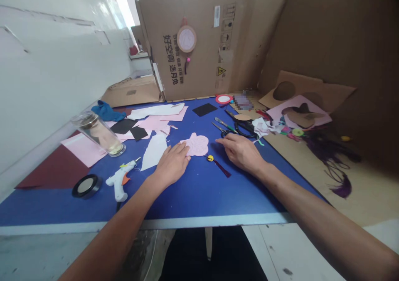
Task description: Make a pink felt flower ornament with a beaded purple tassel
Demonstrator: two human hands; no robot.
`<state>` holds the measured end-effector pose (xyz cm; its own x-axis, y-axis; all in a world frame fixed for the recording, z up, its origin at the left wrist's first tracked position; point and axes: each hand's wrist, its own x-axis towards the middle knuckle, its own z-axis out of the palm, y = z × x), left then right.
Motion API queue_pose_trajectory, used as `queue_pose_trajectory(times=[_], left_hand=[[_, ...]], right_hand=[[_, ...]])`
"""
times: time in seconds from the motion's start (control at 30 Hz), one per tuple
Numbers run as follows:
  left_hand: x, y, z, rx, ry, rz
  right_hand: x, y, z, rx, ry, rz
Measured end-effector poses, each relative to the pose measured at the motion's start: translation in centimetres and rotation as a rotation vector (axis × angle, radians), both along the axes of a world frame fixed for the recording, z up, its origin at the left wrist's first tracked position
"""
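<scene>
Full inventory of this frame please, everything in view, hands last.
table: 1, blue, under everything
pink felt shape: 1, pink, table centre
tassel: 1, dark red with yellow bead, right of the shape
scissors: 1, black handles, behind the right hand
glue gun: 1, white, front left
tape roll: 1, black, front left
glass jar: 1, clear, left side
cloth: 1, blue, back left
black sheets: 3, black, back of table
pink sheets: several, pink, left and back
cardboard box: 1, brown, behind table
round ornament: 1, pink and tan, hanging on the box
left hand: 1, flat, fingers at the shape's left edge
right hand: 1, flat, fingers near the scissors
</scene>
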<state>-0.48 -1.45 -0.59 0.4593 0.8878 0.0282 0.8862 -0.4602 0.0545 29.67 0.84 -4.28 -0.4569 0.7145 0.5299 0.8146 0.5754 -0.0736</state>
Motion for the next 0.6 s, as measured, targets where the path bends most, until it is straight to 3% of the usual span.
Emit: queue_pose_trajectory(times=[0.17,0.33,0.47,0.6], left_hand=[[-0.7,-1.3,-0.6,0.050,-0.021,0.033],[-2.9,-4.9,0.8,0.221,-0.109,0.121],[-7.2,-9.4,2.6,0.310,-0.040,0.520],[-10.6,-12.3,3.8,0.169,-0.053,0.932]], right_hand=[[0.0,0.0,0.1,-0.001,-0.011,-0.005],[0.0,-0.2,0.2,-0.022,-0.018,0.007],[0.1,-0.3,0.4,-0.014,0.005,-0.001],[-0.1,-0.4,0.7,-0.026,0.012,-0.011]])
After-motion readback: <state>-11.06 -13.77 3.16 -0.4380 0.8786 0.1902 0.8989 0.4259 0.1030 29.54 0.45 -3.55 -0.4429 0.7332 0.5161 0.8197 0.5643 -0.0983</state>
